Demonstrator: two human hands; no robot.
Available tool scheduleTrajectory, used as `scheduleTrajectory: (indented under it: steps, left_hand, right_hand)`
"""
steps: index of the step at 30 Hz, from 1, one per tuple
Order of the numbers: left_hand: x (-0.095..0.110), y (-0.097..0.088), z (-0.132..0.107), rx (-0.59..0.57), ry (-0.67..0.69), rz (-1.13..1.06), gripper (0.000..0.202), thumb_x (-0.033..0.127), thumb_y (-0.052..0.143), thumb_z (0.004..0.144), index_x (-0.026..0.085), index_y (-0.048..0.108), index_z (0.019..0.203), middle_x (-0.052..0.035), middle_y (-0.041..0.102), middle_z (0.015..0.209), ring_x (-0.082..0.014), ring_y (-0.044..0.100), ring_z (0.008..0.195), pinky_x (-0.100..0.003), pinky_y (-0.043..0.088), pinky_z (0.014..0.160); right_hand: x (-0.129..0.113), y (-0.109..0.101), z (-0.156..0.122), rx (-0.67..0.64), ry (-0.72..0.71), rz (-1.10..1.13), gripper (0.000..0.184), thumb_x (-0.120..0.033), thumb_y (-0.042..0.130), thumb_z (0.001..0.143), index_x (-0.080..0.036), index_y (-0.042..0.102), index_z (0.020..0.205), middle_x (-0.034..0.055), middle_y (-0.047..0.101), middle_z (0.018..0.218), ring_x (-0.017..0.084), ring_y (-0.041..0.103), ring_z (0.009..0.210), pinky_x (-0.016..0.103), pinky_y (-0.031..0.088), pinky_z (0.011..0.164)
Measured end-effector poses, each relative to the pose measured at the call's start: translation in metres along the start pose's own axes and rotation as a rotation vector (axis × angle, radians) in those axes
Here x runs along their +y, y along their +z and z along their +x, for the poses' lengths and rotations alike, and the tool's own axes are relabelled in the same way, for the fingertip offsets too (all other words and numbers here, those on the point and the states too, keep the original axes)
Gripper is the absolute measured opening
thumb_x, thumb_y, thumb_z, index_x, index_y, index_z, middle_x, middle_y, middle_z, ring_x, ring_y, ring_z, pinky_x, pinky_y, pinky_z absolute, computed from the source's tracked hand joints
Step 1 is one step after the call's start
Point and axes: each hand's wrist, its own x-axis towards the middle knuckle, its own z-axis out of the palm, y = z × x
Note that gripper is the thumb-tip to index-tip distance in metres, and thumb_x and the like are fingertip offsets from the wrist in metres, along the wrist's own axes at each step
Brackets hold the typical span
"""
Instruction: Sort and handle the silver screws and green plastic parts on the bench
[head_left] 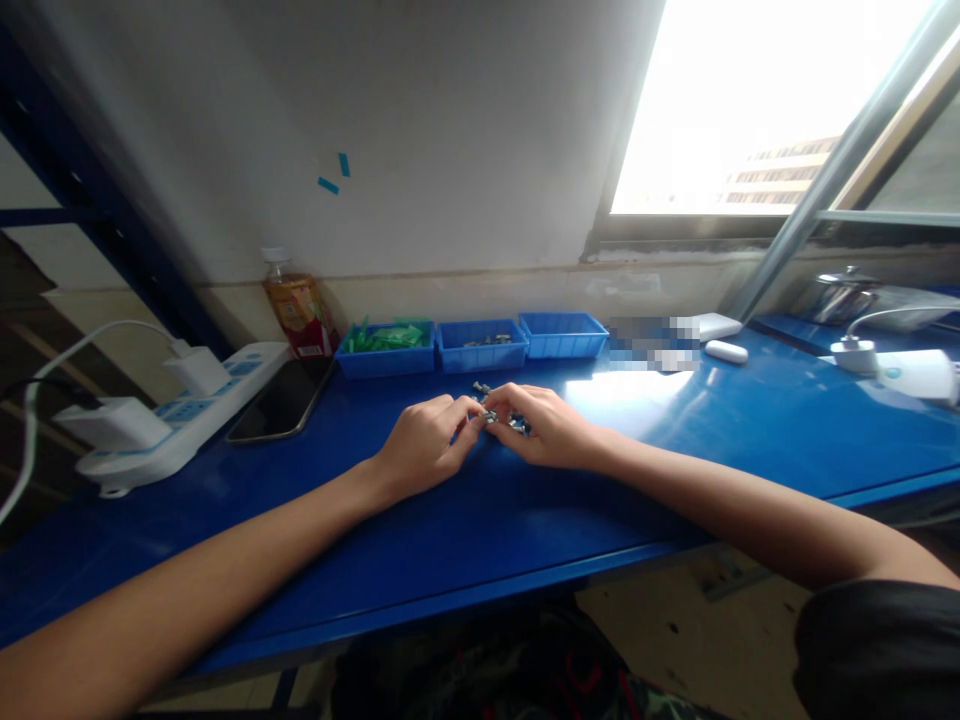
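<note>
My left hand (pixel 435 435) and my right hand (pixel 544 425) meet above the middle of the blue table. The fingertips of both are pinched together around a small silvery metal part (pixel 490 416), whose exact kind is too small to make out. More small metal pieces (pixel 480 387) lie on the table just behind the fingers, and some show under my right hand, partly hidden by it. Beyond the hands stand three blue bins in a row. Green plastic pieces (pixel 386 338) fill the left bin (pixel 386 362); the middle bin (pixel 482 355) holds small metal pieces.
The third blue bin (pixel 564 342) stands at the right of the row. On the left are a power strip (pixel 187 420) with plugs, a phone (pixel 283 402) and a drink bottle (pixel 296 305). A white case (pixel 726 352) and a white plug-in device (pixel 915 375) lie at right.
</note>
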Motion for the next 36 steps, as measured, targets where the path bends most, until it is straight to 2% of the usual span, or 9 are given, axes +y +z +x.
scheduleTrajectory:
  steps: [11, 13, 18, 20, 22, 25, 27, 31, 36]
  left_hand:
    - [0.001, -0.003, 0.000, -0.027, -0.006, 0.008, 0.033, 0.036, 0.030, 0.097, 0.019, 0.058, 0.097, -0.0045, 0.063, 0.079, -0.0174, 0.061, 0.075, -0.028, 0.045, 0.069]
    - [0.000, -0.005, 0.001, -0.031, -0.002, 0.044, 0.034, 0.038, 0.031, 0.097, 0.018, 0.058, 0.100, -0.0052, 0.064, 0.082, -0.0183, 0.060, 0.077, -0.030, 0.045, 0.072]
    - [-0.019, -0.010, 0.006, -0.045, -0.030, 0.093, 0.039, 0.047, 0.036, 0.094, 0.017, 0.055, 0.112, -0.0088, 0.064, 0.105, -0.0233, 0.057, 0.098, -0.037, 0.044, 0.083]
    - [-0.027, -0.009, 0.006, -0.065, -0.069, 0.079, 0.042, 0.049, 0.037, 0.093, 0.017, 0.054, 0.113, -0.0094, 0.062, 0.113, -0.0245, 0.054, 0.105, -0.039, 0.042, 0.089]
    - [-0.032, -0.006, 0.006, -0.112, -0.110, 0.055, 0.045, 0.052, 0.036, 0.092, 0.018, 0.053, 0.115, -0.0094, 0.059, 0.119, -0.0254, 0.053, 0.109, -0.041, 0.042, 0.091]
    - [-0.033, -0.002, 0.006, -0.193, -0.143, 0.013, 0.047, 0.053, 0.031, 0.094, 0.019, 0.051, 0.120, -0.0087, 0.056, 0.124, -0.0257, 0.051, 0.112, -0.042, 0.042, 0.093]
    - [-0.033, -0.003, 0.006, -0.212, -0.162, -0.006, 0.050, 0.053, 0.026, 0.095, 0.019, 0.050, 0.122, -0.0086, 0.055, 0.126, -0.0255, 0.051, 0.115, -0.042, 0.041, 0.095]
    - [-0.032, -0.017, 0.006, -0.258, -0.146, -0.069, 0.055, 0.055, 0.022, 0.095, 0.019, 0.044, 0.130, -0.0100, 0.047, 0.135, -0.0244, 0.046, 0.123, -0.039, 0.037, 0.102]
    - [-0.034, -0.030, 0.000, -0.521, -0.064, 0.007, 0.083, 0.071, 0.048, 0.077, 0.029, 0.023, 0.144, -0.0109, 0.019, 0.153, -0.0360, 0.022, 0.138, -0.052, 0.024, 0.109]
  right_hand:
    - [0.001, -0.007, 0.006, 0.084, -0.083, -0.050, 0.007, -0.024, 0.049, 0.089, -0.020, 0.054, 0.085, 0.0031, 0.062, 0.072, 0.015, 0.058, 0.067, 0.027, 0.045, 0.065]
    - [0.002, -0.017, 0.006, 0.208, -0.102, -0.069, 0.007, -0.024, 0.048, 0.089, -0.020, 0.053, 0.088, 0.0037, 0.063, 0.074, 0.016, 0.059, 0.068, 0.029, 0.047, 0.066]
    - [0.014, -0.049, 0.004, 0.711, -0.021, -0.105, 0.013, -0.031, 0.042, 0.092, -0.023, 0.047, 0.101, 0.0030, 0.061, 0.079, 0.017, 0.060, 0.067, 0.031, 0.048, 0.066]
    - [0.027, -0.062, 0.006, 0.793, 0.077, -0.189, 0.015, -0.034, 0.042, 0.091, -0.023, 0.047, 0.101, 0.0026, 0.060, 0.077, 0.017, 0.059, 0.067, 0.032, 0.047, 0.067]
    - [0.047, -0.072, 0.009, 0.753, 0.281, -0.301, 0.016, -0.034, 0.048, 0.088, -0.022, 0.049, 0.099, 0.0020, 0.059, 0.075, 0.018, 0.059, 0.068, 0.033, 0.046, 0.069]
    - [0.079, -0.078, 0.010, 0.560, 0.552, -0.371, 0.021, -0.032, 0.059, 0.078, -0.020, 0.050, 0.093, -0.0004, 0.058, 0.067, 0.018, 0.056, 0.061, 0.031, 0.042, 0.062]
    - [0.092, -0.074, 0.008, 0.487, 0.625, -0.384, 0.014, -0.028, 0.060, 0.076, -0.020, 0.050, 0.082, 0.0005, 0.058, 0.067, 0.018, 0.054, 0.061, 0.030, 0.041, 0.062]
    - [0.079, -0.055, 0.006, 0.349, 0.432, -0.307, 0.007, -0.023, 0.053, 0.077, -0.020, 0.049, 0.072, 0.0020, 0.058, 0.071, 0.017, 0.053, 0.065, 0.027, 0.040, 0.063]
    - [0.038, -0.041, 0.008, 0.118, 0.165, -0.171, 0.013, -0.013, 0.045, 0.078, -0.019, 0.055, 0.070, 0.0040, 0.057, 0.080, 0.017, 0.053, 0.074, 0.029, 0.042, 0.069]
